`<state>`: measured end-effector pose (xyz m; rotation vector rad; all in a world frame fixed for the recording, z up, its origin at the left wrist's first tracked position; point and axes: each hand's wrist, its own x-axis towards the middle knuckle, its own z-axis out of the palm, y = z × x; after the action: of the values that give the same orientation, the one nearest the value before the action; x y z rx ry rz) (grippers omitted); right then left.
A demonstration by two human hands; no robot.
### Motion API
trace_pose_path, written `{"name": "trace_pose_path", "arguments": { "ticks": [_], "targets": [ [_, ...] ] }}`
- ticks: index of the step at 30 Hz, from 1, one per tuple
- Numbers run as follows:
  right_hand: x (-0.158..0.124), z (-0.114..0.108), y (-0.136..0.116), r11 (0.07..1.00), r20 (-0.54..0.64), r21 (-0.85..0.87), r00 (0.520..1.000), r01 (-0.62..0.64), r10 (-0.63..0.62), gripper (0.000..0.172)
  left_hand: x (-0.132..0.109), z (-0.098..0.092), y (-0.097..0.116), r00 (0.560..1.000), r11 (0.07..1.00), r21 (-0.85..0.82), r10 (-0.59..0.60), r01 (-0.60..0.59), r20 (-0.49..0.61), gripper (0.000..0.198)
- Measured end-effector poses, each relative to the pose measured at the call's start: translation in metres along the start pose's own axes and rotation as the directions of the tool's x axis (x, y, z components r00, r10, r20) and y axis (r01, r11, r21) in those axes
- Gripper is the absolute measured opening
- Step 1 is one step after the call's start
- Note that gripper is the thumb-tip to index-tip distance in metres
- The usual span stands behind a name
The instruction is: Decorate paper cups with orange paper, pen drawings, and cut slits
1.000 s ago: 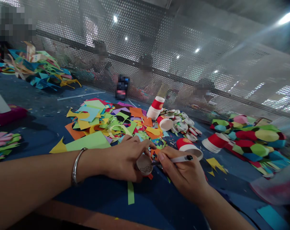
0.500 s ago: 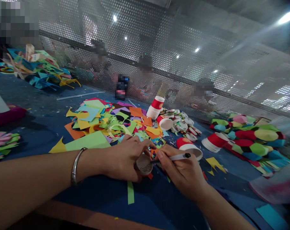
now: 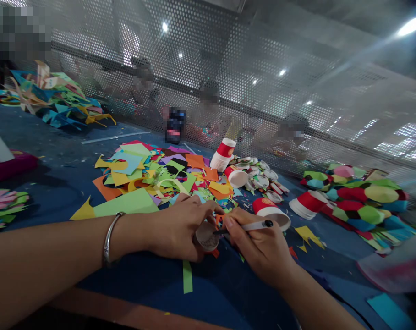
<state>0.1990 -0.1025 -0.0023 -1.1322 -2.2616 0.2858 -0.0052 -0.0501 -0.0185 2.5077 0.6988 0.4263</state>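
My left hand (image 3: 180, 225), with a silver bangle at the wrist, is closed around a small round whitish piece (image 3: 207, 236), which looks like the base of a paper cup. Faint drawn lines show on its face. In my right hand (image 3: 259, 243) a pen (image 3: 252, 226) with a black end is pinched, its dark tip at the right edge of the round face. Just beyond the hands lies a heap of coloured paper scraps (image 3: 135, 174). A red and white paper cup (image 3: 280, 218) lies on its side behind my right hand.
More paper cups (image 3: 309, 203) and a stack of cups (image 3: 223, 155) stand or lie behind. Cut cup bottoms (image 3: 261, 174) are piled nearby. Colourful paper crafts (image 3: 362, 197) sit at right, more paper (image 3: 62, 98) far left. A perforated metal screen (image 3: 194, 59) rises behind the blue table (image 3: 142, 293).
The pen tip has shifted slightly up and left over the round face. Both hands stay almost in place.
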Motion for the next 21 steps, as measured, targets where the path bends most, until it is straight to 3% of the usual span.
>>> {"name": "trace_pose_path", "arguments": {
  "ticks": [21],
  "targets": [
    [-0.0046,0.0009,0.0026,0.998,-0.019,0.054,1.0,-0.02,0.021,0.029,0.0006,0.0003,0.0009,1.0,1.0,0.017,-0.002,0.002,0.01,0.069]
  ]
}}
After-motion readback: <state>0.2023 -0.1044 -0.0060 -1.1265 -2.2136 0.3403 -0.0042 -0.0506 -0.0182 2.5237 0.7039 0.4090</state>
